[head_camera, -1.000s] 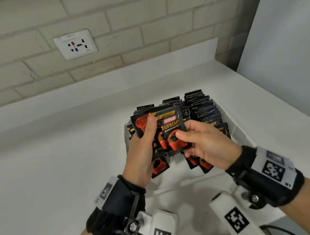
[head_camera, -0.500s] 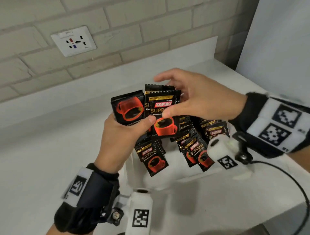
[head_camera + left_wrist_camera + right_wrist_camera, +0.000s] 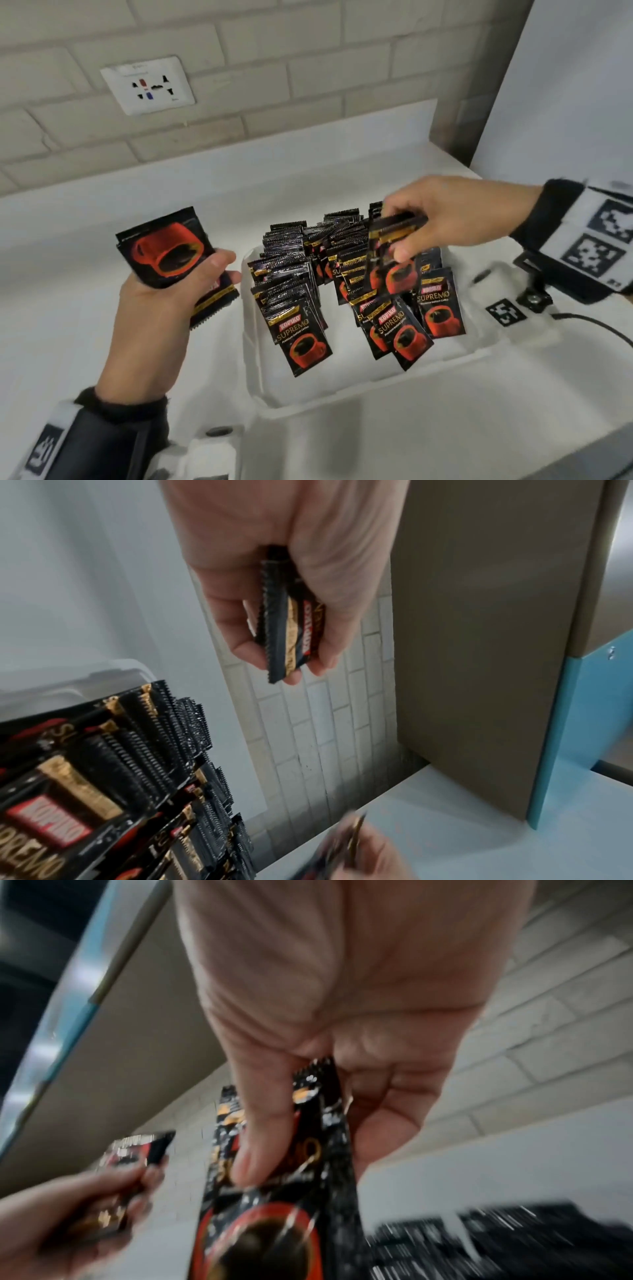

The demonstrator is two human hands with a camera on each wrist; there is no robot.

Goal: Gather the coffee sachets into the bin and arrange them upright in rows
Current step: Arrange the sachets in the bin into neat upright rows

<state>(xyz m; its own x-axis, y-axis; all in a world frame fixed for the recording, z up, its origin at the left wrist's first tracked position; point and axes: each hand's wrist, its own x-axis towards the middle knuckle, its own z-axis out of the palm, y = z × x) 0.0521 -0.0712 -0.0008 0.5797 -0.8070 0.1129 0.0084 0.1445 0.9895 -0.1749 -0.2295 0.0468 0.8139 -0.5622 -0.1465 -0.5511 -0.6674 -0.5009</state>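
A white bin (image 3: 260,383) on the counter holds several black coffee sachets (image 3: 298,301) with red cups printed on them, most standing in rows, a few leaning at the front. My left hand (image 3: 164,301) is left of the bin and grips a small stack of sachets (image 3: 168,253), seen edge-on between fingers and thumb in the left wrist view (image 3: 284,620). My right hand (image 3: 445,219) hovers over the bin's right rows and pinches sachets (image 3: 390,253) by their top edge, hanging downward; the right wrist view shows them blurred (image 3: 308,1177).
The white counter (image 3: 85,308) runs to a brick wall with a socket plate (image 3: 148,85). A tall grey panel (image 3: 565,85) stands at the right. A black cable (image 3: 596,325) trails near the bin's right side.
The hands have separated: the left one carried its stack out to the left of the bin, the right one took sachets away and lowered them over the right rows.
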